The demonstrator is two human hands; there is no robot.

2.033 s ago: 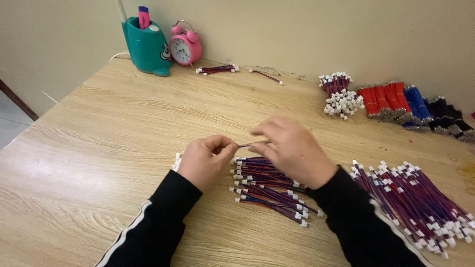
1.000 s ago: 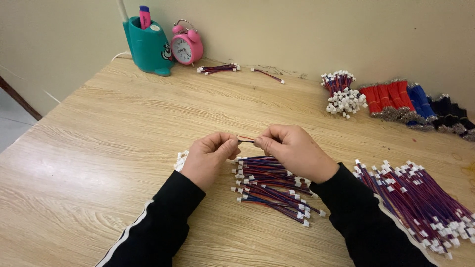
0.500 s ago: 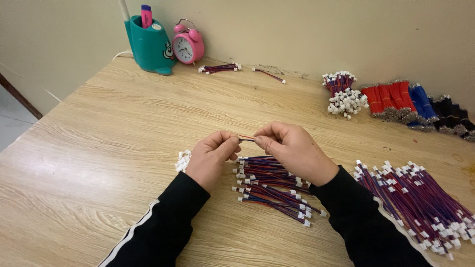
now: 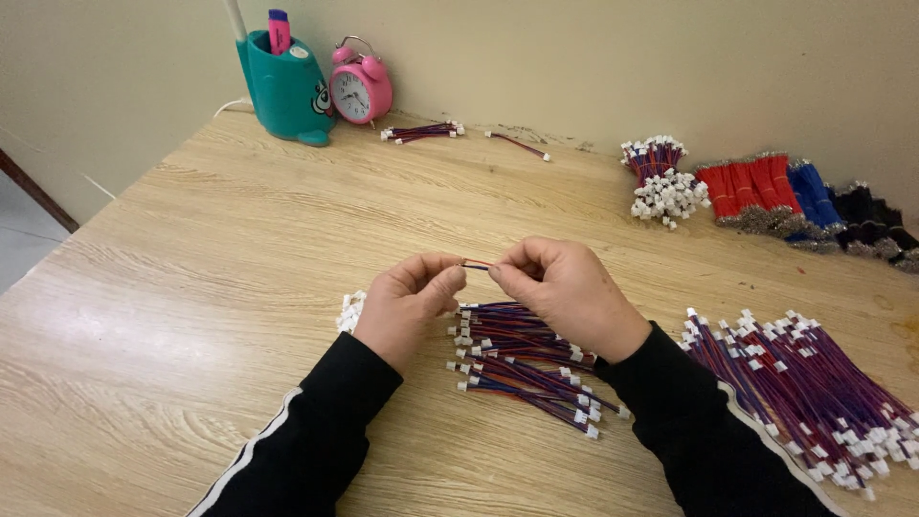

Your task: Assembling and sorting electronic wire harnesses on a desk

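Light wood-grain table (image 4: 191, 287); teal pen holder (image 4: 280, 88) and pink alarm clock (image 4: 361, 91) at its far edge. Red-and-blue wire (image 4: 476, 264) between the left hand (image 4: 407, 304) and right hand (image 4: 565, 292), black sleeves (image 4: 316, 431) with a white stripe. Red-blue-purple wire piles with white connectors (image 4: 814, 383) near the right edge; red, blue, black bundles (image 4: 766, 187) at the far right corner.

The short red-and-blue wire lead (image 4: 476, 264) I pinch lies level, taut between my fingertips, above the loose pile of wire leads with white connectors (image 4: 522, 364).
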